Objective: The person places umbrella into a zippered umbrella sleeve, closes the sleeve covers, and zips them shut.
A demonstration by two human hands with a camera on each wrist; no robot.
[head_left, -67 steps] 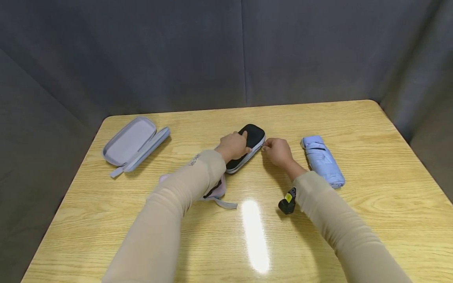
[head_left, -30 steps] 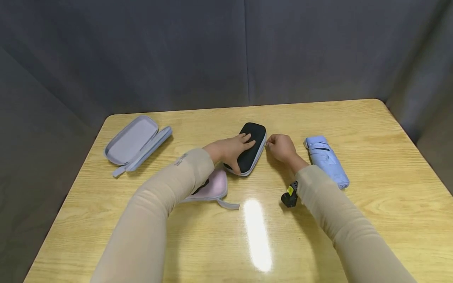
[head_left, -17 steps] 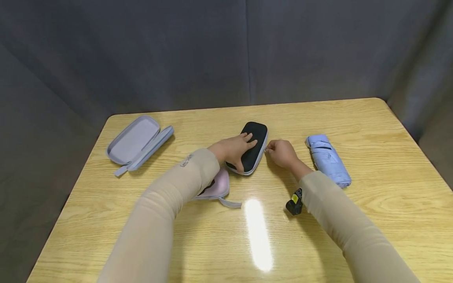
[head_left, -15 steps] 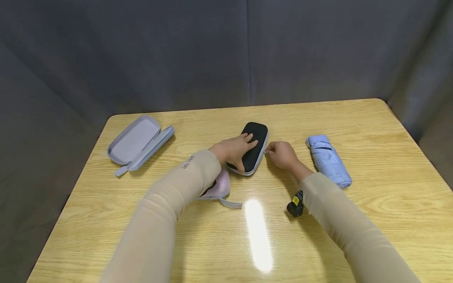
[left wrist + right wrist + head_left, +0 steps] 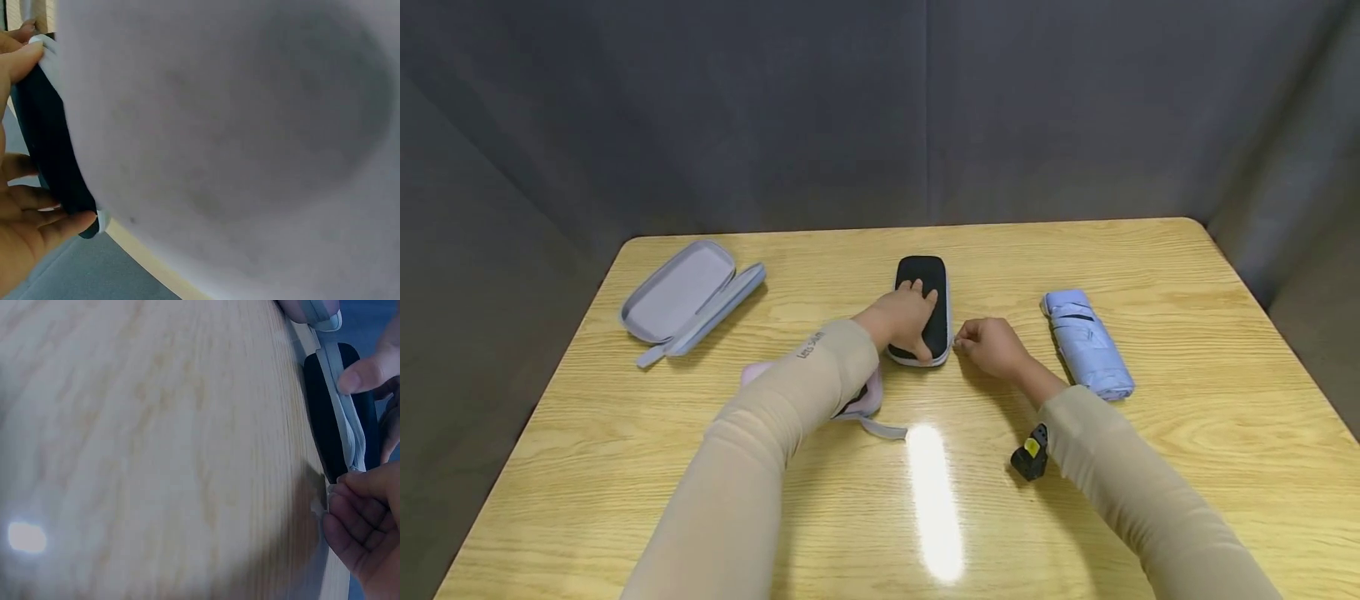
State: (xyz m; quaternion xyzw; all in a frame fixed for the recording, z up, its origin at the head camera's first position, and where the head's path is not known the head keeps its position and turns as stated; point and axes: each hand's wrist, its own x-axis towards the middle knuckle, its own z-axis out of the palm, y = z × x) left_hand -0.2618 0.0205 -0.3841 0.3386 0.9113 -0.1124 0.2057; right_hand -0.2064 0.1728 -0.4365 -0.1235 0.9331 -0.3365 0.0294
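Note:
A black zip case (image 5: pixel 936 312) with a pale grey zipper edge lies flat on the table. My left hand (image 5: pixel 906 318) holds it from above, fingers spread over the top and thumb at the near end. In the left wrist view the thumb and fingertips span the black case (image 5: pixel 47 137); a blurred pale surface hides much of that view. At the case's right side my right hand (image 5: pixel 992 346) pinches the zipper's end between thumb and finger. The right wrist view shows this right hand (image 5: pixel 369 519) beside the grey zipper (image 5: pixel 342 406).
An open pale grey-blue case (image 5: pixel 677 292) lies at the back left, its strap toward the front. Under my left forearm is a pink case (image 5: pixel 871 396) with a grey strap. A folded light-blue umbrella (image 5: pixel 1088 342) lies right of my right hand. Dark curtains (image 5: pixel 775 117) stand behind the table.
The black case has turned to point more straight away from me. My right hand has moved nearer along its right side, and my left hand has turned with the case.

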